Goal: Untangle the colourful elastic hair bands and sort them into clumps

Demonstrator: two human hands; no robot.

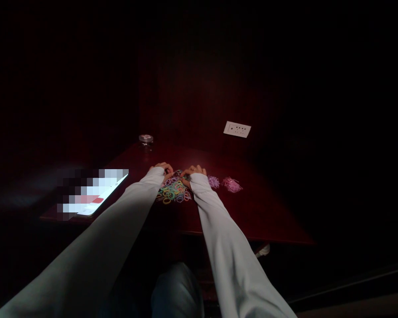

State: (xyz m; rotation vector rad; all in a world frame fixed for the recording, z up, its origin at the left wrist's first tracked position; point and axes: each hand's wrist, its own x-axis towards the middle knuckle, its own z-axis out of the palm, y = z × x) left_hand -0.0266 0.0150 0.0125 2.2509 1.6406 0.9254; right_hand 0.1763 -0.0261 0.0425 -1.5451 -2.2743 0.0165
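A pile of small elastic bands (174, 192) in yellow, green, blue and pink lies on the dark red table (252, 216). My left hand (163, 168) is at the pile's far left side, its fingers bent in toward the bands. Across from it, at the far right side, my right hand (194, 171) has its thumb and fingers curled together over the bands. Both hands look closed, but whatever is between the fingertips is too small and dark to make out. Right of my right hand lie a purple heap of bands (214, 182) and a pink heap of bands (232, 184).
A lit tablet (102, 198), partly pixelated, lies at the table's left. At the back left stands a small clear jar (146, 140) with a lid. A white socket plate (237, 129) is on the wall behind. The room is very dark.
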